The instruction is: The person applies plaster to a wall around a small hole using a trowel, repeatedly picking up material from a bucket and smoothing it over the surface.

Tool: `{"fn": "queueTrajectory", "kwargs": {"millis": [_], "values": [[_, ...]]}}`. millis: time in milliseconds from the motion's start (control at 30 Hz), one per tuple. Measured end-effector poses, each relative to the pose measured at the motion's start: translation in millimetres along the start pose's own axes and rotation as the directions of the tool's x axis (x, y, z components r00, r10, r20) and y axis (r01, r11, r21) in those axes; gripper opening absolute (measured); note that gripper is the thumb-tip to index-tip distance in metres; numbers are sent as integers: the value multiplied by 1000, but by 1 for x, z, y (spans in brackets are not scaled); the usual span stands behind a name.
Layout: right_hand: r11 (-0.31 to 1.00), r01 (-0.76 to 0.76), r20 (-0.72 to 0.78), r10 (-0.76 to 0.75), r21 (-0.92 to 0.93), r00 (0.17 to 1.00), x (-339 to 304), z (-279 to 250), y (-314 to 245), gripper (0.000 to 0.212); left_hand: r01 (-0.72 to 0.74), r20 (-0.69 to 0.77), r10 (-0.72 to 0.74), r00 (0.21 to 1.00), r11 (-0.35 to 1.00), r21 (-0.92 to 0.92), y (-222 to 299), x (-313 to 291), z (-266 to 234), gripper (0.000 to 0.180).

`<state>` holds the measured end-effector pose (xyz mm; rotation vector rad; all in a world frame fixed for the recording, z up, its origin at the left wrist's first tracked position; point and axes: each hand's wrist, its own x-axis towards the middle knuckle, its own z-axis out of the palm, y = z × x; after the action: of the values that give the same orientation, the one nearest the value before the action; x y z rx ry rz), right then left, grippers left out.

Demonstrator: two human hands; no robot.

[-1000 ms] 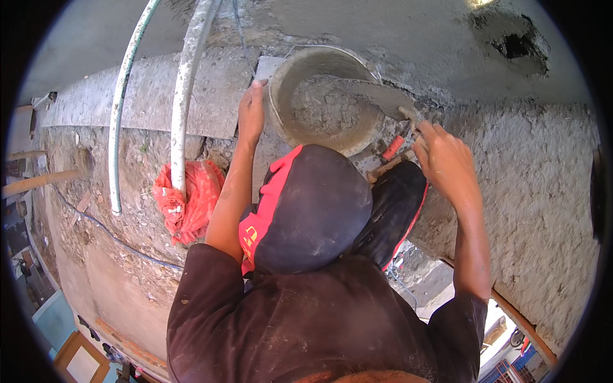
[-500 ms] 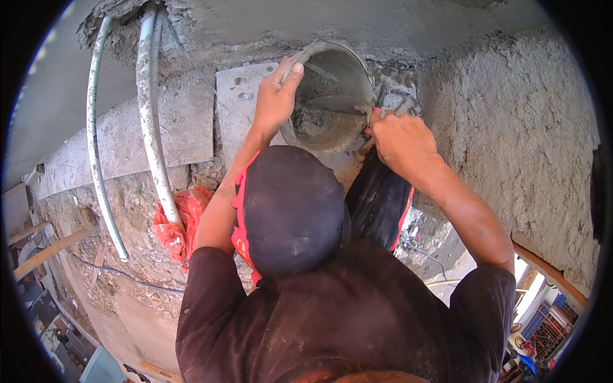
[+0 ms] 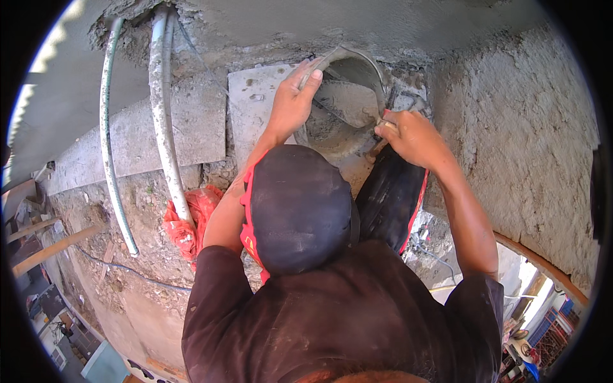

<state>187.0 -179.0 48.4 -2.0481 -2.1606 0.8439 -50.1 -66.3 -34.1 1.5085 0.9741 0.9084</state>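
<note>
A grey, mortar-caked bucket [image 3: 355,66] stands tilted in front of me, its mouth facing me. My left hand [image 3: 295,101] is closed on its left rim, thumb over the edge. At the right rim my right hand [image 3: 412,137] is wrapped round the handle of a trowel, mostly hidden by the fingers. A flat, mortar-coated grey shape [image 3: 348,102], which looks like the trowel blade, lies across the inside of the bucket. Wet grey mortar [image 3: 341,137] sits in the bucket's near part.
Two pipes [image 3: 167,127] [image 3: 108,137] run down at the left, the thicker ending in a red plastic bag [image 3: 195,214]. A flat grey board [image 3: 159,124] lies behind them. A rough plastered wall [image 3: 511,147] rises at the right. My knees [image 3: 300,210] are close below the bucket.
The bucket leans differently, and the flat grey shape now shows inside it. My right hand has turned at the rim. The whole view has shifted slightly.
</note>
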Motion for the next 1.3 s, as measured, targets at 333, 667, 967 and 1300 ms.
{"fn": "queueTrajectory", "kwargs": {"millis": [333, 667, 967, 1300], "values": [[932, -310, 248, 260, 189, 933, -8, 7, 28, 29, -207, 221, 184, 958, 975, 85, -4, -15, 8, 50], [944, -37, -91, 7, -327, 996, -17, -17, 30, 28, -222, 195, 206, 959, 973, 63, -5, 17, 9, 46], [968, -91, 100, 117, -232, 988, -23, 14, -20, 26, 151, 17, -151, 988, 988, 24, 25, 22, 17, 51], [945, -142, 17, 143, 295, 990, -58, 4, 4, 25, 186, -101, -199, 975, 975, -120, 18, 19, -8, 53]]}}
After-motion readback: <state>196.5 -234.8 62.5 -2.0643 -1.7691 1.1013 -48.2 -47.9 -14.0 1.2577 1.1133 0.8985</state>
